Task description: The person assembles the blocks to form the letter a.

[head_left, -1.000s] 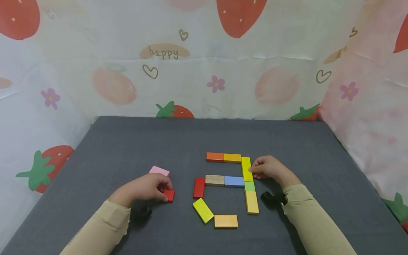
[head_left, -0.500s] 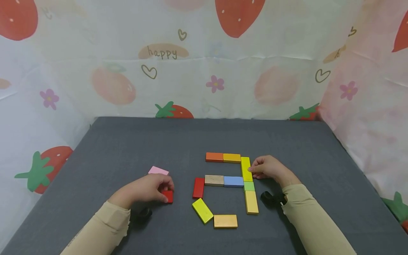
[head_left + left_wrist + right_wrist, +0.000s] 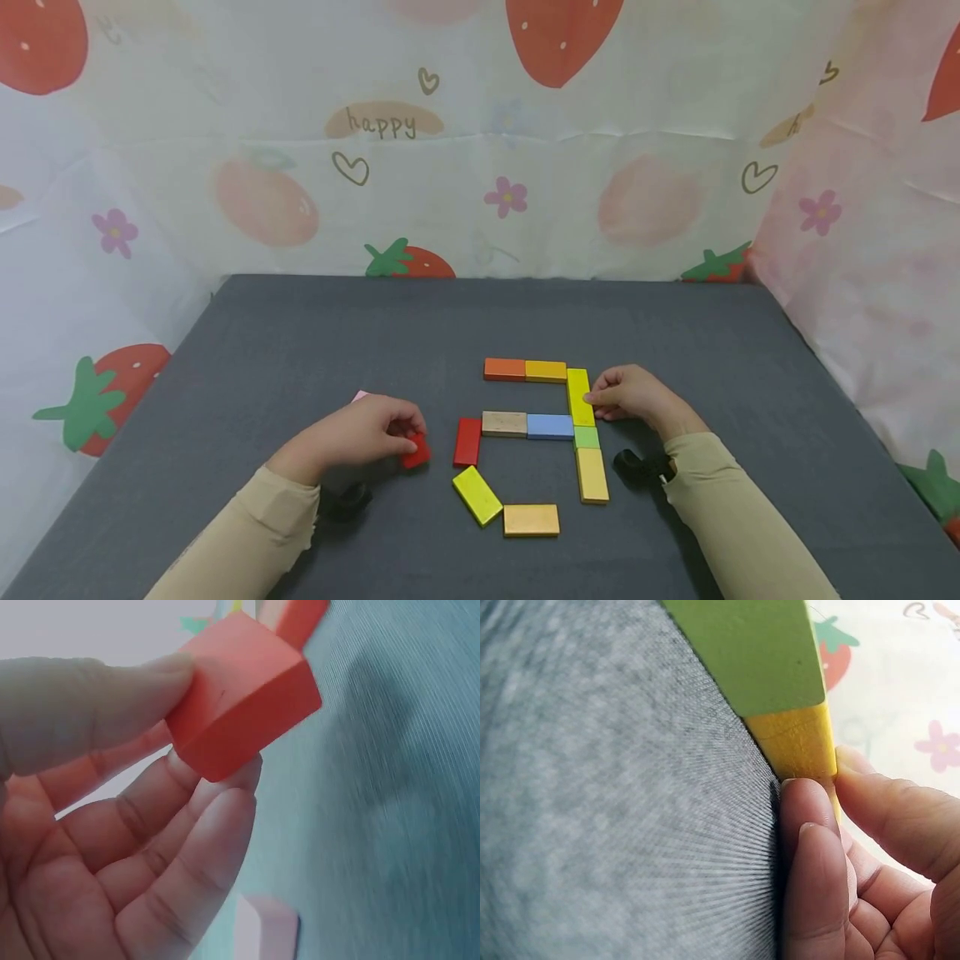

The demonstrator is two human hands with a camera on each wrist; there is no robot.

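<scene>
My left hand pinches a small red block between thumb and fingertips, and the left wrist view shows it tilted above the cloth. Behind that hand a pink block lies mostly hidden in the head view. On the other side, my right hand has its thumb and curled fingers on the edge of a long yellow block. A green block adjoins its near end. To the right of the held piece lies a longer red block, with a gap between them.
Blocks on the grey table form an angular outline: orange, amber, plain wood, blue, pale yellow, slanted yellow and tan. A strawberry-print curtain stands behind the table.
My left hand has shifted right with the small red block, which is now tilted and closer to the outline. The pink block is more covered by it. My right hand stays put.
</scene>
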